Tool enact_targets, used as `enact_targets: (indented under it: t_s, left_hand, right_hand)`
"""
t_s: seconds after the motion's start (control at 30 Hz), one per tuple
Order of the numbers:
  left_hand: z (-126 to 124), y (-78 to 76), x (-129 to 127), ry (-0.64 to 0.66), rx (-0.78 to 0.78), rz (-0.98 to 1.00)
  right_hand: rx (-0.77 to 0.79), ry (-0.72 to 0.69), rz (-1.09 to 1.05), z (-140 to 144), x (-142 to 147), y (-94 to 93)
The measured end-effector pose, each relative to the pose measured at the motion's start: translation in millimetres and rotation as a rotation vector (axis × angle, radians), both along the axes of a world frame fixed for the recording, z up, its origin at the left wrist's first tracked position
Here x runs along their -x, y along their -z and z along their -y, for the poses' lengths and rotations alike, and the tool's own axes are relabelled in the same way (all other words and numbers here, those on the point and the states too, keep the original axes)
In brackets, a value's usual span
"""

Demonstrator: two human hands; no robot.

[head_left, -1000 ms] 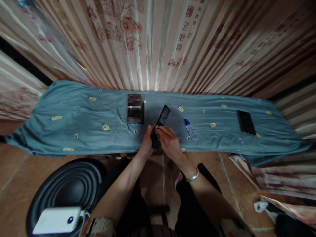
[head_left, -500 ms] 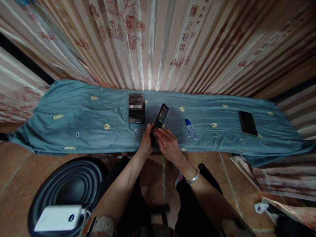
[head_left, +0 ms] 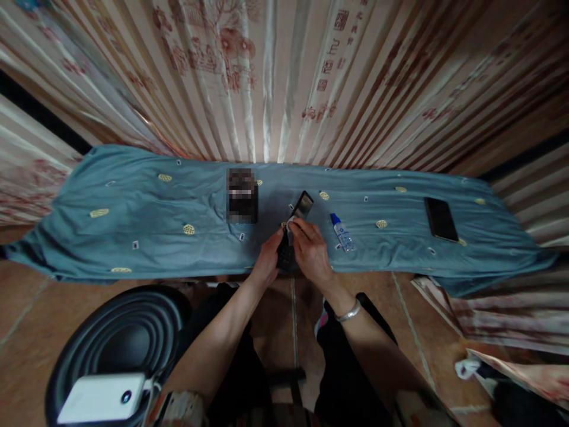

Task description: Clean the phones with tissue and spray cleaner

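Pleated cream curtains [head_left: 275, 77] printed with red flowers and characters fill the whole upper half of the frame, and below them a long table runs from left to right under a blue-grey cloth [head_left: 133, 201] dotted with small yellow motifs.

At the centre of the frame, over the near edge of the table, the person's two hands meet around a dark phone [head_left: 297, 222]. The left hand [head_left: 268, 261] has its fingers wrapped around the lower end of the phone, gripping it from the left side, so that the phone tilts up and away toward the upper right. The right hand [head_left: 312, 249] lies over the phone's face, its fingertips pinched together on a small white wipe [head_left: 290, 226] pressed against the screen. A silver bangle [head_left: 348, 312] sits on the right wrist.

Just to the right of the hands a small clear bottle with a blue cap [head_left: 341, 232] lies on the cloth. Left of the hands, a dark blurred object [head_left: 242, 196] rests on the table. Far off to the right, a second dark phone [head_left: 439, 219] lies flat.

At the lower left of the frame stands a round black ribbed stool [head_left: 89, 338], with a white box [head_left: 102, 398] at its near edge.
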State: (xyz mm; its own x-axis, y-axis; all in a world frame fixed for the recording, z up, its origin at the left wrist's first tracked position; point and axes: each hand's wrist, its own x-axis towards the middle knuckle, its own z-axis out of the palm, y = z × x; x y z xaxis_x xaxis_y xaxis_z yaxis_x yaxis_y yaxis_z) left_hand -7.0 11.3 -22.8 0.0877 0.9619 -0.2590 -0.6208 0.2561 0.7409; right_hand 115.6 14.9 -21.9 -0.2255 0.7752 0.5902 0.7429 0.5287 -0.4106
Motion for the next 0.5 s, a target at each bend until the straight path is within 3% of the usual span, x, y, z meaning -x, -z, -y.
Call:
enact_targets:
  t_s: [0.5]
  left_hand:
    - [1.7,-3.1,2.5,-0.022,-0.029,-0.059]
  right_hand:
    - [0.022,-0.003,0.001,1.0,0.6,0.0]
